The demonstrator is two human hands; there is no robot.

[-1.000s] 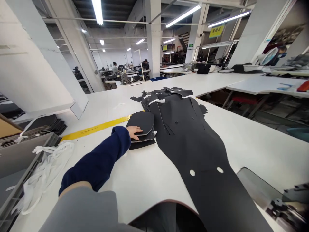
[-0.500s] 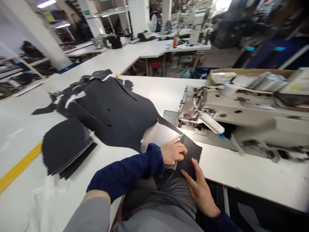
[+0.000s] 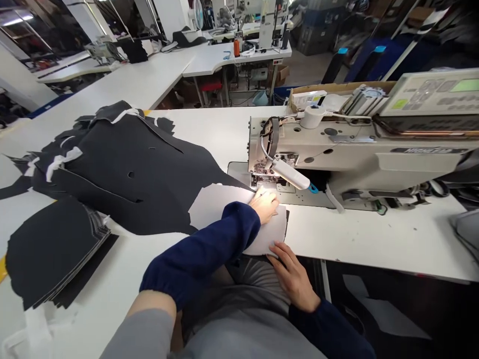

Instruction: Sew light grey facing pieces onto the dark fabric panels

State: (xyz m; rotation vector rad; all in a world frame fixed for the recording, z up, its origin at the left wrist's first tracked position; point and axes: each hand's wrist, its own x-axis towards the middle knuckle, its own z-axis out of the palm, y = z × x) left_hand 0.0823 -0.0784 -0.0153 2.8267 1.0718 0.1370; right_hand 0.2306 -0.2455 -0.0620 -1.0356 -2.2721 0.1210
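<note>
Your left hand [image 3: 264, 205] lies open, pressing a pale grey fabric sheet [image 3: 220, 207] flat on the white table [image 3: 359, 239], just before the beige sewing machine [image 3: 348, 159]. Your right hand [image 3: 294, 277] curls at the sheet's near edge, grip unclear. Keep fingertips back from the needle.

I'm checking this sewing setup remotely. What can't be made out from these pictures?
Head view:
The dark piece under the pale sheet: mostly hidden by the sheet and the left hand.
The sewing machine's needle: too small, and lost in the lamp's glare.
The control panel's labels: too small to read.
The stacked dark pieces: their number, since the top piece covers the rest.
</note>
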